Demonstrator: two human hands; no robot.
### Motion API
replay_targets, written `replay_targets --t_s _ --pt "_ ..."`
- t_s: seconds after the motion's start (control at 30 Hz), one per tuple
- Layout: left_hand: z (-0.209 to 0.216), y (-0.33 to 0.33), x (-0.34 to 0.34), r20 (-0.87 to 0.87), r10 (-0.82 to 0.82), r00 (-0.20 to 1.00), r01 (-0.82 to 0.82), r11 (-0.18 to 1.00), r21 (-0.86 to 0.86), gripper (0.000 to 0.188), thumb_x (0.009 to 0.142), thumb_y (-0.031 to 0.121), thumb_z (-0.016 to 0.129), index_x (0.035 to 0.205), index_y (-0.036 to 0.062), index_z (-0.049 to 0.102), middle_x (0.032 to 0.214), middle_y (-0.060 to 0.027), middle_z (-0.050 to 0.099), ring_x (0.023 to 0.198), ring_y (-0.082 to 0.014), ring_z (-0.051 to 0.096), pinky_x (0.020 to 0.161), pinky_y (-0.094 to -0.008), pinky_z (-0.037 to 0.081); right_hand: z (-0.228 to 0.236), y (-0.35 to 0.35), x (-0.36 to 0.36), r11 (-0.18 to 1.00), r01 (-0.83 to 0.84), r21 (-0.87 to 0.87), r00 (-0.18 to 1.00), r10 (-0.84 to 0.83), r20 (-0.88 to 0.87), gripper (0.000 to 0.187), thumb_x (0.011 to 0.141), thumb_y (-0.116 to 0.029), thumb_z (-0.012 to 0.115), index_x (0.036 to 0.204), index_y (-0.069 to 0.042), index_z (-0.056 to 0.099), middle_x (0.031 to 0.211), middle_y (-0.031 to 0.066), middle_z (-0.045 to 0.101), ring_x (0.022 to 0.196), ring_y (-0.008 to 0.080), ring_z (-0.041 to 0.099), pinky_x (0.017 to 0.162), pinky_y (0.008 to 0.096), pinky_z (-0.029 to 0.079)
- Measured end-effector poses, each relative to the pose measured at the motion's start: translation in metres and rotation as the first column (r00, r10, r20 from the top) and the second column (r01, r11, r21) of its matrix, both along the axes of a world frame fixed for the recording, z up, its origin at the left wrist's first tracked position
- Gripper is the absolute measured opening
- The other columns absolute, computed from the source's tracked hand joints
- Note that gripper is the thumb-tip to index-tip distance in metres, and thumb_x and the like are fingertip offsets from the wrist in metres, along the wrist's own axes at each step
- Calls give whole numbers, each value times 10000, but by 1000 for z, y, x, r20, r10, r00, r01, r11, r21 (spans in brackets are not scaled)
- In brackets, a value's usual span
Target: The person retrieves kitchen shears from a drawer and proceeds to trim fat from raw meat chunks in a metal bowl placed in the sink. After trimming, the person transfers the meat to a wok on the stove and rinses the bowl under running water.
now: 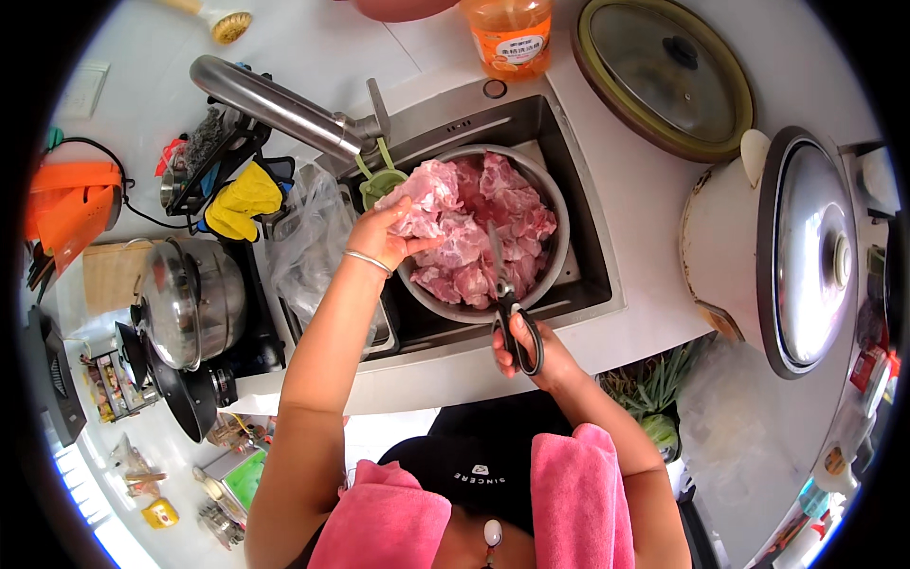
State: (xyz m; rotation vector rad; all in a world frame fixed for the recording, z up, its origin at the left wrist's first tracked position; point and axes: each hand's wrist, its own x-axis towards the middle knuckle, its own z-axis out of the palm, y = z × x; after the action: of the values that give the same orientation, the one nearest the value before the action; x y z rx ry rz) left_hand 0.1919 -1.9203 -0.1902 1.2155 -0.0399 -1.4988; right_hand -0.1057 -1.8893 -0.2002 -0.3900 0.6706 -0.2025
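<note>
Pink towel (578,493) hangs over my shoulders at the bottom of the view, and above it my right hand (533,353) has its fingers threaded through and clamped on the black handles of the scissors (507,303), whose blades point up into the meat (474,232). My left hand (379,232) grips one pink chunk at the bowl's (559,218) left rim, fingers closed around it. I see the raw meat piled in that metal bowl, which sits in the sink (588,237) under the tap (275,104), with a rice cooker (787,247) well apart on the counter to the right.
</note>
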Motion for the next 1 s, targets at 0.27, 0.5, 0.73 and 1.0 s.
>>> replay_targets --t_s 0.27,0.5,0.73,1.0 --pt "3 -5 3 121 76 990 -80 997 22 407 838 95 629 1237 86 549 1169 -31 614 1150 -220 534 988 -445 395 -20 23 27 991 -101 90 977 81 198 639 826 -713 442 826 -88 573 647 4 525 571 120 504 545 251 373" --pt "32 1 13 202 42 978 -36 999 -30 435 858 61 598 1273 8 480 1227 -112 569 1172 -267 518 1024 -447 381 -16 13 40 966 -213 145 896 135 422 687 785 -771 425 783 -91 523 647 26 493 577 140 468 548 255 368" --pt "38 12 0 299 -10 954 47 992 -114 391 790 -43 636 1168 0 548 1125 -124 618 1063 -254 590 952 -401 452 -20 8 53 967 -194 164 881 99 463 729 774 -776 429 837 -57 537 656 51 496 543 171 440 518 262 344" --pt "26 26 -29 327 -104 939 137 987 -81 398 787 -29 652 1172 -17 548 1124 -120 614 1058 -244 589 949 -381 452 -34 10 60 961 -38 272 936 -62 347 575 815 -683 507 744 -113 517 635 6 499 531 112 454 487 240 353"
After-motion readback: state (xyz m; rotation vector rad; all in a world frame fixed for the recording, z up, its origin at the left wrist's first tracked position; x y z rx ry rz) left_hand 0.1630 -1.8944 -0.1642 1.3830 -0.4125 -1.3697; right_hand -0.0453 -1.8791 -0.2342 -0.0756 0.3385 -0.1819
